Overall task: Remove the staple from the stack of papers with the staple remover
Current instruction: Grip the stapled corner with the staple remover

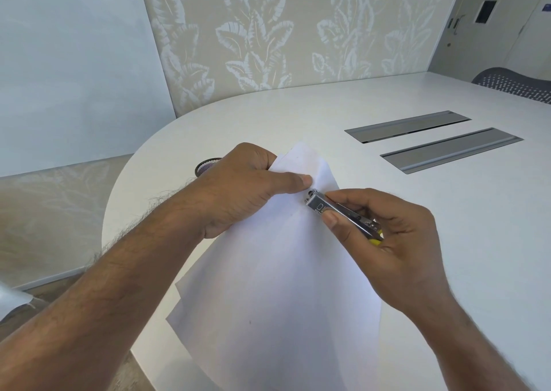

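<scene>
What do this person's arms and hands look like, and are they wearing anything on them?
Both forearms are bare with visible hair, and no sleeves reach into view. The left hand and right hand have no gloves, and I see no rings, watch or bracelet. Fingernails are short and unpainted.

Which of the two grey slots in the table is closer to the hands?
The nearer grey slot, the lower one in the picture, is closer to the hands. The other grey slot lies beyond it, farther up the white table.
</scene>
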Motion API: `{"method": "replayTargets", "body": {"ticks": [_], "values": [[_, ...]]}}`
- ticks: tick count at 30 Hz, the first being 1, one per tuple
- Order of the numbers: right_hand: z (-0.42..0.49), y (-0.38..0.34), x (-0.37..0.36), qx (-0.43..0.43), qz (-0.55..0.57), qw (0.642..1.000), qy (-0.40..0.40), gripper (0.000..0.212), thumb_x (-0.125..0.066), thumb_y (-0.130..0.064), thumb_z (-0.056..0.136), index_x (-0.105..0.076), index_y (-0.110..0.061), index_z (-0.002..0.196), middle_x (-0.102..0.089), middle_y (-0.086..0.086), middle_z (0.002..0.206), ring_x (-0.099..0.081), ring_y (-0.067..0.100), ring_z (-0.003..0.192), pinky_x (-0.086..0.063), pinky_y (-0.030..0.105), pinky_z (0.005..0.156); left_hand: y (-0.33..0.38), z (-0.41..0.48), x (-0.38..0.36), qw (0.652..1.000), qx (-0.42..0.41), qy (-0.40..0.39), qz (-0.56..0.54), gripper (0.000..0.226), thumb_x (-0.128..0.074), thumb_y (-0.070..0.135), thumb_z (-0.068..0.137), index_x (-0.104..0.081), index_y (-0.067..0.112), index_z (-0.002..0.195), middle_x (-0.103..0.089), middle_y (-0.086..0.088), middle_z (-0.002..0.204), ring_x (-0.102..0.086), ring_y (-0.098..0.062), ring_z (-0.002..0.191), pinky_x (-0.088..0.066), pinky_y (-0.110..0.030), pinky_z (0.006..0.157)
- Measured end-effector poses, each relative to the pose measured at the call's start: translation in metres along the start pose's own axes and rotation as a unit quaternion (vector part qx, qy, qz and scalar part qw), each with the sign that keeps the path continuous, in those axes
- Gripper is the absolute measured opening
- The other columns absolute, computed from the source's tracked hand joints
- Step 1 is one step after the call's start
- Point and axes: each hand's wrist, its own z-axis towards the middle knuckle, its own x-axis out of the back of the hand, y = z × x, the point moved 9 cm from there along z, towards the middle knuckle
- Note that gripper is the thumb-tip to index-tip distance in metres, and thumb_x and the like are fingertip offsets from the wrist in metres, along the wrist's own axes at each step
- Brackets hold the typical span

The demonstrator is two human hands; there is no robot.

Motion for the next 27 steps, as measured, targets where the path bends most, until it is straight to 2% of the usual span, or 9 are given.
{"method": "replayTargets", "body": {"ticks": [4,5,7,12,14,17,21,24,27], "values": [[0.002,-0.014,0.000,0.082,-0.068,0.994,-0.008,0.017,-0.074,-0.016,0.083,-0.076,-0.009,0.098,-0.074,0.000,0.084,-0.068,0.015,0.075,-0.054,0.030,0.064,-0.002,0.000,0.001,1.000,0.012,0.005,0.006,0.054,-0.076,0.037,0.066,-0.074,-0.008,0.096,-0.074,-0.034,0.103,-0.072,-0.056,0.090,-0.056,-0.052,0.079],[0.002,-0.016,0.000,0.103,-0.083,0.991,-0.005,0.018,-0.075,-0.015,0.082,-0.076,-0.008,0.099,-0.074,0.002,0.085,-0.068,0.018,0.075,-0.054,0.035,0.064,-0.002,0.000,0.001,1.000,0.015,0.004,0.004,0.051,-0.076,0.036,0.067,-0.075,-0.007,0.095,-0.075,-0.032,0.102,-0.073,-0.054,0.091,-0.058,-0.056,0.081],[0.001,-0.019,0.001,0.138,-0.107,0.985,0.003,0.020,-0.076,-0.013,0.081,-0.076,-0.007,0.100,-0.074,0.002,0.086,-0.067,0.019,0.076,-0.053,0.040,0.063,-0.003,0.001,0.000,1.000,0.018,-0.003,-0.003,0.046,-0.077,0.032,0.070,-0.075,-0.006,0.095,-0.076,-0.031,0.101,-0.075,-0.045,0.083,-0.057,-0.052,0.080],[-0.006,-0.025,0.004,0.206,-0.156,0.966,0.028,0.020,-0.077,-0.014,0.081,-0.075,-0.008,0.101,-0.072,-0.001,0.088,-0.063,0.010,0.083,-0.050,0.037,0.070,-0.006,0.003,-0.002,1.000,0.020,0.001,-0.014,0.033,-0.081,0.023,0.084,-0.075,-0.007,0.095,-0.076,-0.031,0.101,-0.070,-0.034,0.077,-0.051,-0.044,0.078],[-0.008,-0.018,0.005,0.175,-0.122,0.977,0.024,0.019,-0.074,-0.018,0.084,-0.073,-0.013,0.102,-0.071,-0.007,0.091,-0.064,0.006,0.084,-0.050,0.030,0.070,-0.005,0.002,0.002,1.000,0.015,0.010,-0.017,0.042,-0.083,0.032,0.074,-0.076,-0.006,0.093,-0.075,-0.032,0.101,-0.069,-0.033,0.076,-0.050,-0.044,0.076],[-0.007,0.003,0.007,0.052,-0.005,0.998,0.015,0.015,-0.073,-0.018,0.085,-0.074,-0.018,0.100,-0.075,-0.009,0.085,-0.066,0.008,0.074,-0.050,0.021,0.066,-0.002,0.001,0.005,1.000,0.009,0.003,-0.017,0.051,-0.078,0.038,0.067,-0.076,-0.005,0.094,-0.075,-0.031,0.101,-0.069,-0.034,0.076,-0.050,-0.043,0.075],[-0.007,0.015,0.004,-0.017,0.061,0.998,0.017,0.018,-0.071,-0.015,0.083,-0.075,-0.026,0.096,-0.074,0.003,0.079,-0.064,0.026,0.064,-0.052,0.042,0.060,-0.001,-0.001,0.003,1.000,0.006,-0.007,-0.018,0.055,-0.077,0.037,0.068,-0.073,-0.009,0.099,-0.073,-0.033,0.107,-0.072,-0.039,0.081,-0.052,-0.048,0.080],[-0.005,0.013,0.002,-0.025,0.079,0.996,0.008,0.016,-0.071,-0.015,0.084,-0.076,-0.026,0.095,-0.072,0.007,0.074,-0.063,0.026,0.062,-0.052,0.044,0.060,0.000,-0.003,-0.002,1.000,0.012,-0.014,-0.017,0.049,-0.081,0.031,0.077,-0.072,-0.010,0.103,-0.074,-0.031,0.108,-0.074,-0.050,0.093,-0.056,-0.060,0.090],[-0.002,0.011,-0.001,-0.036,0.088,0.995,0.001,0.014,-0.070,-0.015,0.084,-0.076,-0.023,0.094,-0.072,0.008,0.073,-0.064,0.022,0.060,-0.054,0.040,0.061,0.000,0.000,-0.004,1.000,0.002,-0.019,-0.024,0.041,-0.077,0.024,0.088,-0.070,-0.013,0.104,-0.073,-0.033,0.108,-0.072,-0.036,0.081,-0.054,-0.046,0.080]]}}
